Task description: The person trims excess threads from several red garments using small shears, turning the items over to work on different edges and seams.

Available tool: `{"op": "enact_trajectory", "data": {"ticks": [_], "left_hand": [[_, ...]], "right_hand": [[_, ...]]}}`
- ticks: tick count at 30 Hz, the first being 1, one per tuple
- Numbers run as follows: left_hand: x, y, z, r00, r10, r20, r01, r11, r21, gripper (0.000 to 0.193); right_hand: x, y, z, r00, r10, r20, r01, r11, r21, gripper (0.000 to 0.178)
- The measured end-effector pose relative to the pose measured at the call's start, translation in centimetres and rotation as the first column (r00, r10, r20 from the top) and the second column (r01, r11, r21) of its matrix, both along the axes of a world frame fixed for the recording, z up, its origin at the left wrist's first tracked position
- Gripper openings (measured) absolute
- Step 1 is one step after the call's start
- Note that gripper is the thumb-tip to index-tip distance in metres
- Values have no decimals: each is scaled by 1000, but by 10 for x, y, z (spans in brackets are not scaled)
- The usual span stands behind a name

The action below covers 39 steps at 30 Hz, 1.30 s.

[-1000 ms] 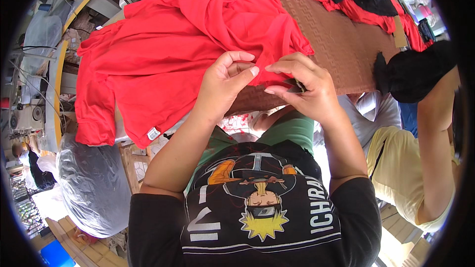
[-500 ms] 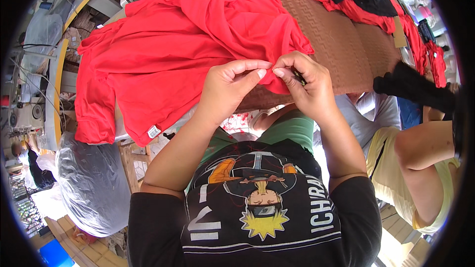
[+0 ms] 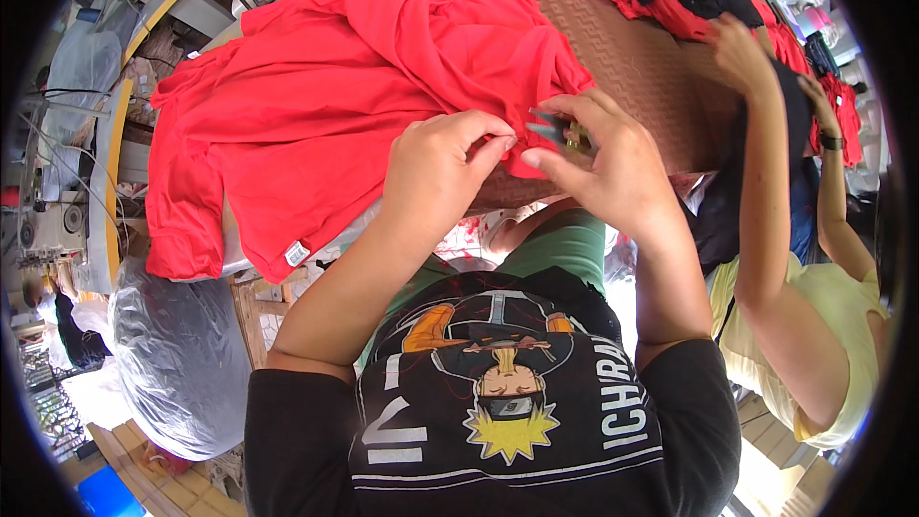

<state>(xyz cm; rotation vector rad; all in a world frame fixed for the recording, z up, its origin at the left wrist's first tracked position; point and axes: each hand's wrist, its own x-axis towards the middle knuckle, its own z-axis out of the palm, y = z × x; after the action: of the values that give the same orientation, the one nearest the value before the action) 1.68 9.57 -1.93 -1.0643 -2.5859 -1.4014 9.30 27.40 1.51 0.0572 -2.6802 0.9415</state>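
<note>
The brown-covered bench [image 3: 627, 57] spreads from centre toward one o'clock. Over it, from nine to twelve o'clock, lies the rumpled red garment [image 3: 325, 91]. By its near edge the left hand [image 3: 445, 161] pinches thumb and forefinger together, contents too small to tell; just beside, toward three o'clock, the right hand [image 3: 617, 161], thumb spread, holds small snips [image 3: 565, 133].

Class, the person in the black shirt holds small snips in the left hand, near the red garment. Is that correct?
No, wrong hand: the head view shows the small snips in the right hand, near the red garment.
</note>
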Motion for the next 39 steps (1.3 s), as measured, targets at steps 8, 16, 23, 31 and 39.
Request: {"op": "enact_trajectory", "data": {"ticks": [8,16,23,31,39], "left_hand": [[-4,0,-2,950,6,311,-30,997,72,14],[-4,-1,-1,946,-46,321,10,994,113,14],[-3,-1,-2,942,-40,332,4,994,110,12],[3,-2,4,962,-4,272,-17,997,74,13],[4,-1,6,949,-11,316,-13,997,73,13]], "right_hand": [[10,-5,2,973,180,145,-127,941,-315,21],[6,-8,-10,972,193,137,-163,966,-203,17],[5,-11,-6,957,158,245,-121,980,-160,17],[7,-13,-6,962,131,241,-113,990,-87,19],[6,-14,-3,965,138,224,-121,989,-88,20]]}}
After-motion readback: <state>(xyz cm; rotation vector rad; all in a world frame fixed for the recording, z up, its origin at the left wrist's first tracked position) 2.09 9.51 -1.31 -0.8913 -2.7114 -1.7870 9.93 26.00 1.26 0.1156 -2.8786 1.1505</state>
